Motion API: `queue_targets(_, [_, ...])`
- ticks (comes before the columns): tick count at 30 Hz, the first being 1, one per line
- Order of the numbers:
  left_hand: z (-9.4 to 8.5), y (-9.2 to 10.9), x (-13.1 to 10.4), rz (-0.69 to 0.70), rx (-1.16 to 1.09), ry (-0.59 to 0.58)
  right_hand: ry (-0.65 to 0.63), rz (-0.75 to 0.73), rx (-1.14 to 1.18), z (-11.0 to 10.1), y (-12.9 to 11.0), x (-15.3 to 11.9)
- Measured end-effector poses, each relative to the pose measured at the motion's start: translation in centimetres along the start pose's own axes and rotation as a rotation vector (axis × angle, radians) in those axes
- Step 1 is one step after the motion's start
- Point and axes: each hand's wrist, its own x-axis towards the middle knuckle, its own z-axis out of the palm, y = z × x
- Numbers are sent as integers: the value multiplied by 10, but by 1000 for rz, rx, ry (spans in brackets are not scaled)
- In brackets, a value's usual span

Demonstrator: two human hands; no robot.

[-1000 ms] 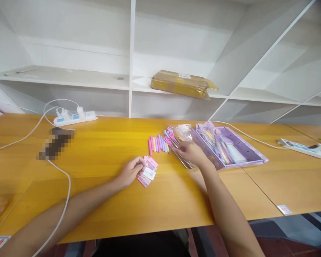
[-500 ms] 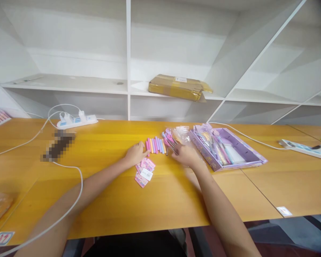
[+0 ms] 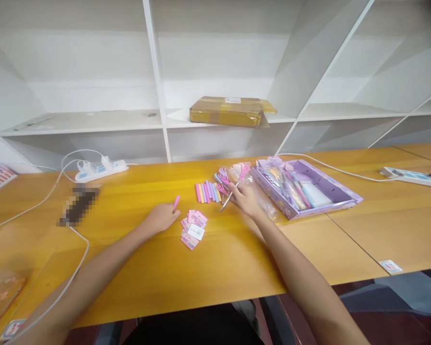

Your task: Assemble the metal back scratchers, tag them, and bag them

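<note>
Half a second earlier my left hand point(image 3: 161, 216) had been at the left end of the row of coloured sticks point(image 3: 207, 191); now it had drawn off toward the bench's point(image 3: 158, 282) left edge, fingers curled narrow, with a pink stick point(image 3: 176, 202) poking up from my grip. My right hand point(image 3: 246, 199) had been low over the metal rods; now my fingers pinched one pink-headed rod point(image 3: 226, 201), tilted, its pink end toward the bench's back edge and its bare tip toward the front. The fan of pink cards point(image 3: 189, 240) lay as before, between my hands and nearer the front edge than the row. The purple box point(image 3: 275, 197) stayed right of my right hand, near the back edge.
</note>
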Motion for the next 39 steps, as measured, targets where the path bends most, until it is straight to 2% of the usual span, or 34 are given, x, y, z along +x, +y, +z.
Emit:
queue_targets(5, [9,-13,-42,218,-147,54,-232,181,493,27,-1,-7])
queue_targets(8, [15,-11,-49,316,-195,3,-278,221,676,40,1,-11])
queue_targets(11, [17,-8,-45,364,-125,-43,-280,219,755,45,2,-12])
queue_targets(18, [16,-8,-43,385,-41,-80,-426,176,781,41,-1,-14])
queue_targets(29, [16,-8,-45,379,-31,-79,-445,127,728,42,-1,-21])
queue_targets(39, [17,-6,-45,353,-25,-60,-448,-7,574,37,-9,-27])
